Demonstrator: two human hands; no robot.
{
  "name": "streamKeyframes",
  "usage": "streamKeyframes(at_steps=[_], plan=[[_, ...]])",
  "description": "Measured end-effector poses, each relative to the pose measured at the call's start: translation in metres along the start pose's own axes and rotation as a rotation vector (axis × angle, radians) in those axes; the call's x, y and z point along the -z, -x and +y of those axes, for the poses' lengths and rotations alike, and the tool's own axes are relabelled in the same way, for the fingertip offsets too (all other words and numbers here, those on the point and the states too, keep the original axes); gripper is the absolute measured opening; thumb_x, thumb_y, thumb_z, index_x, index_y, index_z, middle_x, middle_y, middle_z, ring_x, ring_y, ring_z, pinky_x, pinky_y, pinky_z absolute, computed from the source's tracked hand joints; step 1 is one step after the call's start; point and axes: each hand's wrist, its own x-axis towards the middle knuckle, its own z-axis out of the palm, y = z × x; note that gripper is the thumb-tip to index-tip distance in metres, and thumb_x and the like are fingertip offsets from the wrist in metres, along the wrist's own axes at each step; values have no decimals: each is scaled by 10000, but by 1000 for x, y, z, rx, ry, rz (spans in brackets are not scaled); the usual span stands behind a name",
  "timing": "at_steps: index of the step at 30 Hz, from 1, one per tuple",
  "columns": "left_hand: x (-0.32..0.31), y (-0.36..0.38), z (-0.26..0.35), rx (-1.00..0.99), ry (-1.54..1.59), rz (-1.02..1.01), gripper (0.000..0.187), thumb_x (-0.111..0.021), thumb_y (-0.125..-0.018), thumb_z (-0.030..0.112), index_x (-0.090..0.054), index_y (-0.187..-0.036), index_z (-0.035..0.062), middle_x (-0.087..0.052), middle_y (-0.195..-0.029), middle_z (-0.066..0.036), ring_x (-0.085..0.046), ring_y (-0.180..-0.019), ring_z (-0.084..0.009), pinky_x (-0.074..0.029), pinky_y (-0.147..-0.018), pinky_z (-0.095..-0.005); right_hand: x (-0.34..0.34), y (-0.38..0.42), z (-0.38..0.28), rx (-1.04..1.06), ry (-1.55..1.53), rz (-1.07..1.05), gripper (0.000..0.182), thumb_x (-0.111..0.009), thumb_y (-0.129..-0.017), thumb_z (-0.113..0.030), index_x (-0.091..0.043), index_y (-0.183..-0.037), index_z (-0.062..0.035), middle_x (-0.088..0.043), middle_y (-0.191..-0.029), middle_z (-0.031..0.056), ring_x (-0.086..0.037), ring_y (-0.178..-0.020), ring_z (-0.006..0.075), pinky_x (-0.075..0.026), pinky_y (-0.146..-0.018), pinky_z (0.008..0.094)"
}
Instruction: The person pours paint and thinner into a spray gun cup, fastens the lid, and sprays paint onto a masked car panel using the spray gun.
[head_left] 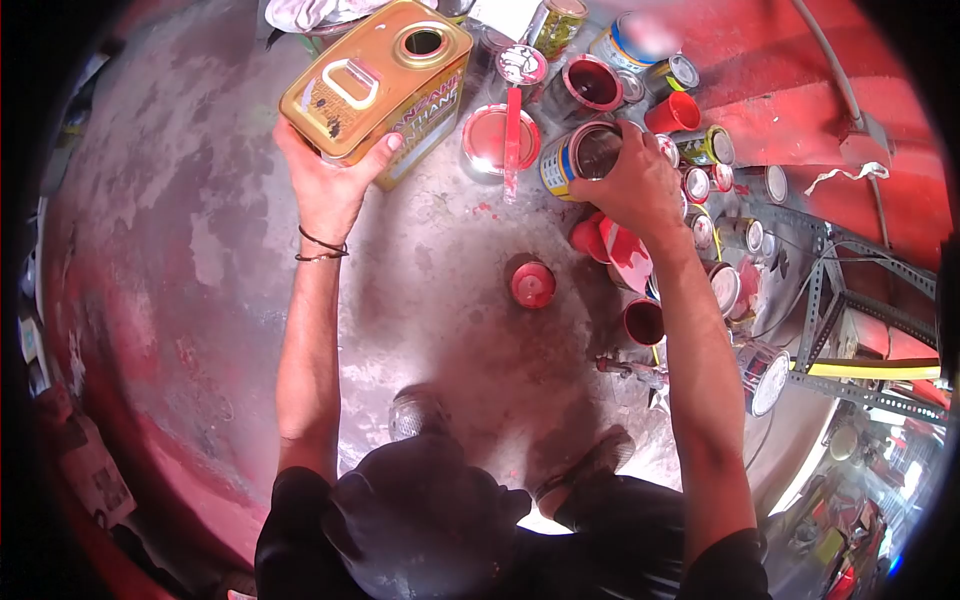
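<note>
Left hand [335,178] spread wide round the near end of the gold tin [385,85], thumb on its side, top handle untouched, probably because that grasp steadies so broad a body! And the right hand [640,185] curls about the lidless can [557,172], thumb and fingers parted by its width, seemingly to leave the mouth clear. Off the floor [430,250]? Can't tell. Between them, a red stick [512,145]; off to the right, more cans [717,145] crowd together
</note>
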Motion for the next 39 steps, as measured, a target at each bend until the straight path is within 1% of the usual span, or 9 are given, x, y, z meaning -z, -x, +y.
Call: streamKeyframes(at_steps=[1, 4, 10, 20, 25, 26, 30, 34, 39], plan=[[0, 0, 0, -5, -17, 12, 956, -994, -764, 133, -313, -1420, -9, -531, -1399, -169, -598, -1298, -241, -543, -1097, -400, 3, 0, 0, 0, -7, 31, 1051, -897, -663, -440, -508, -1525, 19, -653, -1386, 257, -658, -1276, 420, -532, -1088, 479], [-1, -1, -2, -4, 11, 26, 961, -993, -761, 124, -312, -1422, -23, -538, -1390, -176, -610, -1283, -244, -544, -1091, -398, -4, 0, 8, 30, -37, 147, 1025, -901, -661, -437, -533, -1493, 35, -665, -1368, 255, -658, -1268, 418, -531, -1084, 493], [0, -1, -10, -42, -32, 46, 960, -1007, -743, 139, -337, -1409, -35, -549, -1379, -180, -616, -1277, -247, -543, -1082, -392, 1, 3, -1, -28, -183, 88, 1026, -908, -667, -426, -530, -1497, 43, -674, -1346, 262, -641, -1278, 414, -515, -1101, 491], [5, 3, 5, -2, -14, 143, 973, -1019, -723, 157, -364, -1416, -37, -548, -1378, -169, -606, -1271, -245, -525, -1098, -396, 22, 8, -1, 54, -140, 375, 1037, -917, -686, -409, -488, -1508, 55, -617, -1357, 249, -586, -1259, 447, -476, -1115, 502], [32, 9, 49, -79, -113, 156, 1040, -1029, -696, 170, -357, -1461, -43, -530, -1409, -156, -575, -1313, -247, -501, -1127, -412, 63, 21, 4, 154, -142, 469, 1033, -919, -682, -402, -485, -1480, 89, -634, -1287, 233, -598, -1194, 429, -470, -1075, 505], [37, 15, 64, -90, -115, 124, 1007, -996, -733, 121, -355, -1496, -20, -521, -1436, -146, -546, -1349, -239, -494, -1148, -413, 67, 27, 5, 210, -123, 550, 1011, -922, -677, -393, -499, -1475, 61, -640, -1250, 218, -604, -1156, 410, -481, -1035, 507], [55, 28, 114, -115, -61, 66, 1020, -982, -717, 86, -352, -1515, -4, -523, -1453, -132, -557, -1338, -233, -493, -1151, -430, 105, 54, -7, 337, -149, 599, 967, -915, -661, -376, -539, -1461, 17, -659, -1195, 203, -624, -1125, 399, -503, -993, 507], [75, 35, 157, -192, -124, -18, 1045, -986, -699, 93, -356, -1528, 2, -533, -1448, -123, -558, -1353, -235, -492, -1162, -428, 146, 87, -30, 441, -180, 517, 862, -939, -662, -352, -636, -1381, 14, -690, -1163, 195, -678, -1135, 388, -547, -997, 489], [89, 40, 213, -225, -124, -114, 1224, -1055, -596, 218, -343, -1565, -13, -532, -1452, -138, -576, -1344, -238, -486, -1164, -425, 158, 122, -58, 475, -225, 352, 894, -917, -602, -318, -617, -1365, 40, -665, -1186, 224, -661, -1145, 417, -557, -996, 502]])
